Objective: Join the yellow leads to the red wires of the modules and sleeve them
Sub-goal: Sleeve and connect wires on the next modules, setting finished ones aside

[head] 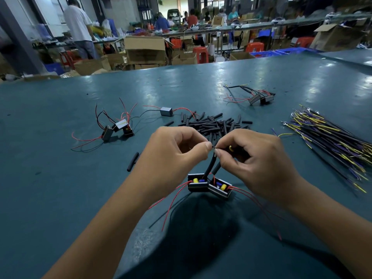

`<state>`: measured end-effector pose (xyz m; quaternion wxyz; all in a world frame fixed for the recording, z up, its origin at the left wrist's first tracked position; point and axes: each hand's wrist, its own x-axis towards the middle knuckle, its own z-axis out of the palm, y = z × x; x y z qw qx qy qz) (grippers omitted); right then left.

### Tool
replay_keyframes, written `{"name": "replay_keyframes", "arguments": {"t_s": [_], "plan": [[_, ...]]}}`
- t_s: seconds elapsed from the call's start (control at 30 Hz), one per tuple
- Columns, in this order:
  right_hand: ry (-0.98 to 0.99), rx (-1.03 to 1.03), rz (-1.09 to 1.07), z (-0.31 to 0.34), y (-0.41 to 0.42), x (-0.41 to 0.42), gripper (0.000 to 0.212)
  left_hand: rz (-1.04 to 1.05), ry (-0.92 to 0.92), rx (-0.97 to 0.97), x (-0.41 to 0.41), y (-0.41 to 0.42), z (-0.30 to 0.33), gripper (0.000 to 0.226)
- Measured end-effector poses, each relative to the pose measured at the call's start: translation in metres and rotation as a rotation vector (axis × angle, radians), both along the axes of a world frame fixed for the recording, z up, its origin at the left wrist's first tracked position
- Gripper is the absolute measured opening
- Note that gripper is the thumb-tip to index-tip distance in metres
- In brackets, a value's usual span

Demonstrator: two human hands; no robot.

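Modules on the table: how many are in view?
8. Two hang below the hands; three cluster at left; one lies alone behind the sleeve pile; two sit far right. Tangled wires may hide more.

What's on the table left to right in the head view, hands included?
Cluster of three modules → loose sleeve → left hand → the two modules being worked → right hand → bundle of yellow leads.
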<state>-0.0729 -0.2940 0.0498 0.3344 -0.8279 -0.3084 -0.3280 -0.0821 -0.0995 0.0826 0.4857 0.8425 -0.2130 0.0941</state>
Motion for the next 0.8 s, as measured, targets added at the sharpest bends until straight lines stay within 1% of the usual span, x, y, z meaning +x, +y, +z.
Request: {"name": "replay_keyframes", "arguments": {"t_s": [0.1,0.23,0.37,0.43,0.53,0.63,0.7,0.8], "plan": [[0.051,0.040,-0.010,0.000,0.000,0.001,0.006,-0.001,-0.125,0.113,-0.003,0.000,0.000,0.014],[0.074,0.065,-0.021,0.000,-0.001,0.003,0.006,-0.038,-0.198,0.153,-0.003,0.002,-0.001,0.014],[0.073,0.063,0.007,-0.001,-0.001,0.003,0.007,-0.058,-0.367,0.219,0.010,0.009,-0.004,0.020],[0.071,0.054,0.032,0.000,-0.001,0.002,0.006,-0.078,-0.436,0.239,0.014,0.009,-0.009,0.017],[0.070,0.037,0.061,0.001,-0.001,0.002,0.005,-0.074,-0.587,0.301,0.019,0.010,-0.013,0.011],[0.086,0.033,0.086,0.003,-0.002,0.001,0.003,-0.076,-0.718,0.367,0.022,0.012,-0.012,0.011],[0.094,0.029,0.105,0.004,-0.002,0.000,0.002,-0.086,-0.768,0.395,0.023,0.014,-0.012,0.014],[0.103,0.022,0.125,0.004,-0.002,0.000,0.003,-0.099,-0.778,0.412,0.023,0.015,-0.012,0.018]]}}
